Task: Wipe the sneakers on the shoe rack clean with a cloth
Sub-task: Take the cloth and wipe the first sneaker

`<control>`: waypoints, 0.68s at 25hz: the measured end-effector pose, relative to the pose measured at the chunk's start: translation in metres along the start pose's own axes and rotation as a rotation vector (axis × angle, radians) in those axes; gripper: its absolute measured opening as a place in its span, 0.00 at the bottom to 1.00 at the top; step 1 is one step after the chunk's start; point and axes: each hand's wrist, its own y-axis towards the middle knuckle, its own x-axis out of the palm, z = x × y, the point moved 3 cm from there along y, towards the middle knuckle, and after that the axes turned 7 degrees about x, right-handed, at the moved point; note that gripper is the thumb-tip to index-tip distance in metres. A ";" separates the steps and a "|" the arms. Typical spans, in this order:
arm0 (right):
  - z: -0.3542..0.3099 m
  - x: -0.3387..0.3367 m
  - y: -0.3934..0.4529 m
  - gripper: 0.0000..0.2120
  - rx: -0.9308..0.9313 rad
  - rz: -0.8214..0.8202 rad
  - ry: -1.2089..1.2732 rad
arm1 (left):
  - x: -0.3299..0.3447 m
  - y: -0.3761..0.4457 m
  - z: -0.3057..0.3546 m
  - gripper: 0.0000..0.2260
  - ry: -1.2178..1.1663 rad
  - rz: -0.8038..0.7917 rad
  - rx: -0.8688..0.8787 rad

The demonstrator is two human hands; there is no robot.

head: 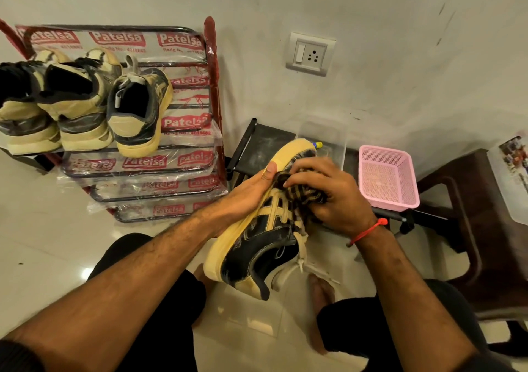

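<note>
A black and cream sneaker (pixel 257 240) is held in the air above my lap, toe pointing away. My left hand (pixel 245 197) grips it under the sole, thumb on the sole's edge. My right hand (pixel 328 197) presses a checked dark and cream cloth (pixel 297 191) against the shoe's upper near the laces. Three more sneakers (pixel 85 100) stand heel out on the top shelf of the red shoe rack (pixel 213 100) at the left, which is wrapped in printed plastic.
A pink mesh basket (pixel 388 177) sits on a low dark stand to the right of the shoe. A brown plastic chair (pixel 468 214) stands at the far right. A wall socket (pixel 310 54) is on the white wall behind. The floor is glossy tile.
</note>
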 end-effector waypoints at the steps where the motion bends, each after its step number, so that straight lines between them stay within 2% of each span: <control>1: 0.009 -0.003 0.002 0.13 0.048 0.066 -0.019 | 0.003 -0.001 0.002 0.31 0.036 -0.011 0.003; 3: 0.027 -0.009 0.006 0.13 0.176 0.179 -0.076 | 0.007 -0.002 0.005 0.28 0.090 0.000 0.001; 5: 0.037 -0.012 0.005 0.18 0.293 0.245 -0.126 | 0.007 0.001 0.004 0.27 0.134 0.012 0.002; 7: 0.031 -0.008 0.001 0.19 0.243 0.210 -0.117 | 0.004 0.002 0.001 0.27 0.152 0.029 0.012; 9: 0.009 0.006 -0.005 0.15 0.091 0.053 -0.079 | 0.000 0.004 -0.002 0.27 0.123 0.063 0.037; 11: 0.001 0.011 -0.006 0.15 0.046 0.006 -0.083 | 0.000 0.006 -0.003 0.29 0.126 0.061 0.069; 13: 0.017 0.006 0.000 0.13 0.140 0.092 -0.099 | -0.001 0.008 -0.004 0.32 0.141 0.050 0.061; 17: 0.051 -0.007 -0.005 0.19 0.452 0.187 -0.226 | 0.001 0.007 -0.007 0.25 0.239 0.013 0.077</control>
